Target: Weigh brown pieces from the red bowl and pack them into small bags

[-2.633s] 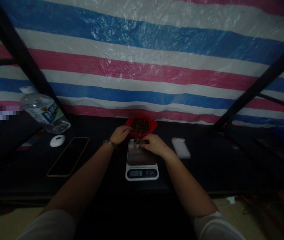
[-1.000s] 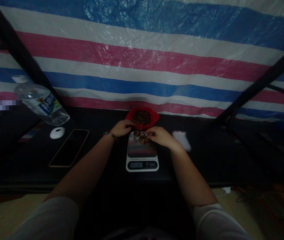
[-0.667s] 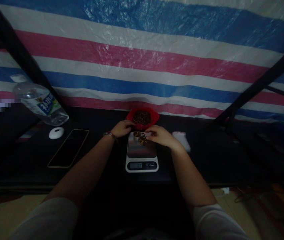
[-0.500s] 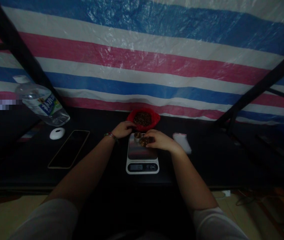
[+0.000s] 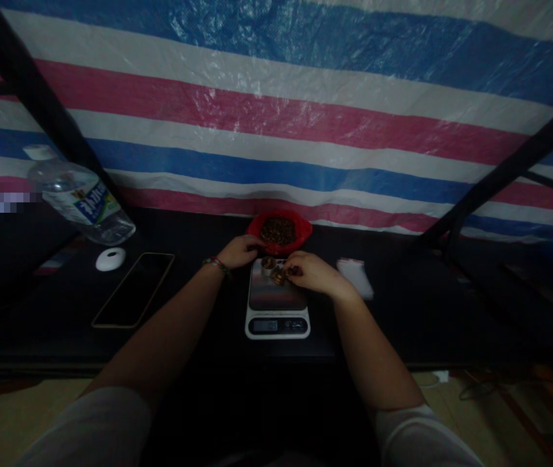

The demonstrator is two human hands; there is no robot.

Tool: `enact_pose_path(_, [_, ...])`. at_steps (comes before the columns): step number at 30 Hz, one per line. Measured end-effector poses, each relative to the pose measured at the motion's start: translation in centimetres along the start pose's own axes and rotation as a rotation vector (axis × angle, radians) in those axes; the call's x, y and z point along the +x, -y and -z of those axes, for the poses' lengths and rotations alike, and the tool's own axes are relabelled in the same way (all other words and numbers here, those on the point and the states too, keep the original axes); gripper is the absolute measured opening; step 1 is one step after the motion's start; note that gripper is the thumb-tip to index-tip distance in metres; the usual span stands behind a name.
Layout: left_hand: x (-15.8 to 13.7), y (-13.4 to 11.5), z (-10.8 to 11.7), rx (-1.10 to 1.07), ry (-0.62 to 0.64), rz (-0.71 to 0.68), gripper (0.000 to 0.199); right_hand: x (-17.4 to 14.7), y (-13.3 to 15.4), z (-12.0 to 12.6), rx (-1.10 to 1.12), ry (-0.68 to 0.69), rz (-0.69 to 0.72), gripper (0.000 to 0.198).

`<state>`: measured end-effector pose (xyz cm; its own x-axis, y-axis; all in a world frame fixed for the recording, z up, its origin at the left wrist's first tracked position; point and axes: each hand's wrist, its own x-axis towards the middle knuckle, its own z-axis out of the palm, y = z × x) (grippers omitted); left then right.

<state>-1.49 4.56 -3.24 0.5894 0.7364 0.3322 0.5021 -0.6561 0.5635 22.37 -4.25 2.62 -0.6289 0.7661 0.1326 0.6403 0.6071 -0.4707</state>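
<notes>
A white kitchen scale point(image 5: 278, 298) with a shiny metal plate and a lit display lies before me. On its plate stand a small round metal cup point(image 5: 269, 266) with brown contents and a clump of small brown-gold pieces point(image 5: 278, 277), too dark to name. My right hand point(image 5: 308, 272) is over the plate's right side, fingers closed on some small dark brown pieces point(image 5: 294, 270). Behind the scale sits a red plastic bag point(image 5: 303, 230), spread open and filled with many small brown pieces point(image 5: 277, 230). My left hand point(image 5: 240, 251) grips its near left edge, fingertips partly hidden.
A small stack of clear plastic bags point(image 5: 356, 279) lies to the right of the scale. To the left are a phone point(image 5: 134, 290), a white rounded case point(image 5: 110, 259) and a tilted water bottle point(image 5: 84, 201). Striped tarpaulin point(image 5: 276, 143) hangs behind the black table, between dark metal bars.
My right hand has shifted slightly right on the plate, uncovering more of the brown-gold clump. My left hand stays at the red bag. The scale's display reading looks different.
</notes>
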Motion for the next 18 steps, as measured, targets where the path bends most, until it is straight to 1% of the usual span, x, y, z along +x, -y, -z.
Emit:
enact_pose_path(6, [-0.01, 0.04, -0.03, -0.004, -0.003, 0.005, 0.040, -0.05, 0.38, 0.14, -0.014, 0.016, -0.010, 0.023])
enact_pose_path(13, [0.02, 0.03, 0.02, 0.009, -0.002, 0.017, 0.038, -0.03, 0.02, 0.20, 0.010, 0.008, -0.023, 0.020])
enact_pose_path(18, [0.04, 0.20, -0.04, 0.005, -0.001, 0.024, 0.037, 0.02, -0.51, 0.10, 0.024, -0.022, -0.039, 0.027])
